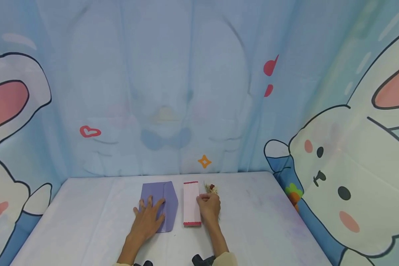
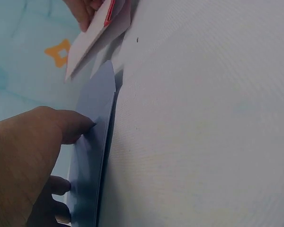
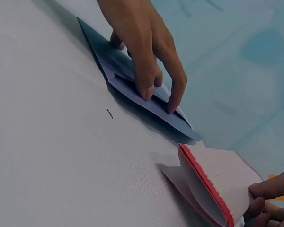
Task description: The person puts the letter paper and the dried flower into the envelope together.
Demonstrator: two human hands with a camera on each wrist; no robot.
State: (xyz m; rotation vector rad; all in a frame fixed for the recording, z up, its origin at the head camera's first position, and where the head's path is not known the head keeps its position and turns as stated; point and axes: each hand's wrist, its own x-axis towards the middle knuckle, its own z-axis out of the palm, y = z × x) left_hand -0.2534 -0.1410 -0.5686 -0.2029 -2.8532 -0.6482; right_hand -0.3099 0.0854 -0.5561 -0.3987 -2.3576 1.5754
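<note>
Paper lies on the pale table (image 1: 259,221): a purple envelope (image 1: 167,207), flap open, pressed flat under the left hand (image 1: 148,218) with fingers spread, and beside it a white red-edged card (image 1: 191,203), folded, its edge pinched by the right hand (image 1: 208,207).

The envelope (image 1: 164,205) is lavender-purple. Just beside it, the folded card (image 1: 191,203) is white with red edging. The backdrop (image 1: 186,92) is pale blue with white cartoon rabbits.
</note>
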